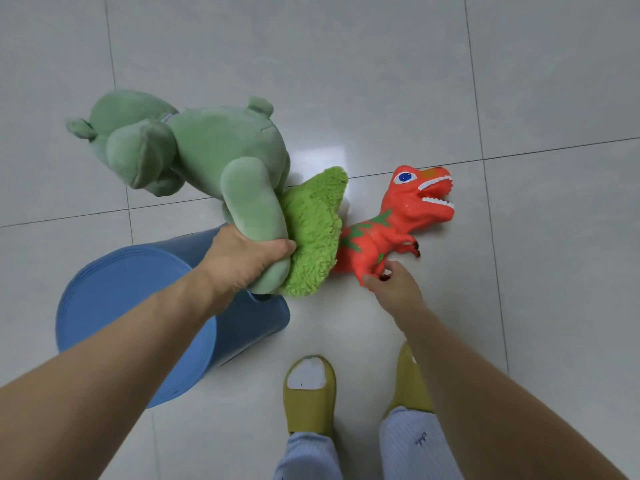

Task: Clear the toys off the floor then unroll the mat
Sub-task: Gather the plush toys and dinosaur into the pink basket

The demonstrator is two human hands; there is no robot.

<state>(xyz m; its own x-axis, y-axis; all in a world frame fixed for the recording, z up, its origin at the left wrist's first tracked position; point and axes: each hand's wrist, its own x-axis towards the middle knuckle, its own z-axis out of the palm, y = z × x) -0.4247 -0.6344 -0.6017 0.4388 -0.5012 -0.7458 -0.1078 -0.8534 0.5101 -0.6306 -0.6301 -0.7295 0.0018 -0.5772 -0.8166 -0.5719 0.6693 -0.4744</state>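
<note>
Left of centre in the head view, the left hand [244,259] is clenched round one limb of a pale green plush toy [194,147], whose body hangs up and to the left of the fist, toward the upper left of the frame. Pressed against the same fist on its right side is a fuzzy bright green plush piece [313,230]; whether the hand grips it too or it merely hangs from the toy is hard to tell.

Right of centre, the right hand [394,284] pinches a hind leg of an orange rubber dinosaur [398,216] lying on the white tiled floor [381,64], its open jaws pointing toward the right edge. The dinosaur's tail end is hidden behind the fuzzy green piece.

Lower left, a rolled blue mat [131,299] sits beneath the left forearm, which crosses over it and covers part of the roll; its near end shows the coiled layers.

At the bottom, two feet in yellow slippers [310,396] stand on the floor, with light striped trouser legs [412,445] cut off by the lower edge.
</note>
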